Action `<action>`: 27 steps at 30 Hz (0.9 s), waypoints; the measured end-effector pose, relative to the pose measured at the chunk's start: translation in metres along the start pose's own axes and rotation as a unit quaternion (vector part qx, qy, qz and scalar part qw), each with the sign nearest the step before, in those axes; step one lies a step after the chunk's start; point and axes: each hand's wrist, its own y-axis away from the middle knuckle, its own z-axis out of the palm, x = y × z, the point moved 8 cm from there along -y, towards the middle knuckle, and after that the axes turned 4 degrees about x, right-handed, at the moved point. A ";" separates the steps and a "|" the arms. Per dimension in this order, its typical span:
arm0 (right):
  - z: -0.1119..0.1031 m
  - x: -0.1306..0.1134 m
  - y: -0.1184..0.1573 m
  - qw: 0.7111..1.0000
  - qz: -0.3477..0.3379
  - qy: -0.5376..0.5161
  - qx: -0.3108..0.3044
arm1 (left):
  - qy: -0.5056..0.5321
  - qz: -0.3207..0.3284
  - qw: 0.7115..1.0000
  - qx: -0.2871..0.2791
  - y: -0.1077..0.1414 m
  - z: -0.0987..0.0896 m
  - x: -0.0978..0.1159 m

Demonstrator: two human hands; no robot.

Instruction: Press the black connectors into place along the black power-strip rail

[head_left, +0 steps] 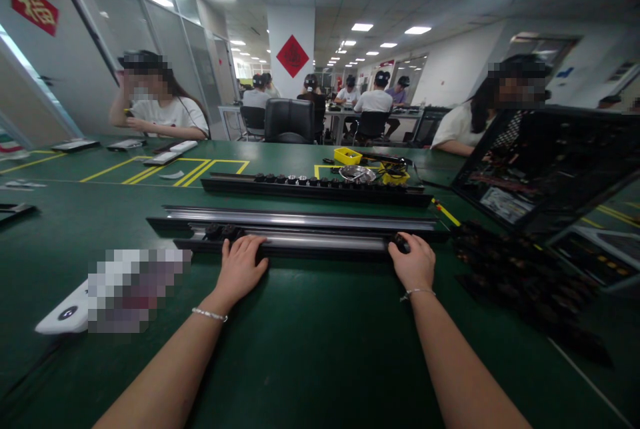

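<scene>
My left hand [244,270] lies across the near long black rail [325,243], its fingers stretched out and thumb apart. Just left of its fingertips, small black parts [220,231] sit in the rail's channel. At the rail's right end, my right hand [414,261] has a small black part [401,242] between thumb and fingers, right at the channel. Its exact kind is too dark to make out. Behind lies a second long black rail [300,218] with a shiny channel. Farther back, a third rail [315,190] carries a row of several small black parts.
On the right are a heap of dark parts [520,275] and a tilted black bin [545,169]. A white device [65,312] with a cable lies at left. A yellow tray [347,156] and a metal dish [357,174] stand behind the rails. People sit across the green table [320,362].
</scene>
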 end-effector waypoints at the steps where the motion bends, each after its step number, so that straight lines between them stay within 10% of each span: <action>1: 0.000 0.001 0.000 1.000 0.007 0.003 -0.008 | 0.001 -0.001 1.000 -0.002 0.000 0.000 0.000; 27: -0.004 0.014 -0.009 0.997 0.053 -0.051 0.013 | -0.001 -0.002 1.000 -0.005 0.000 0.000 0.000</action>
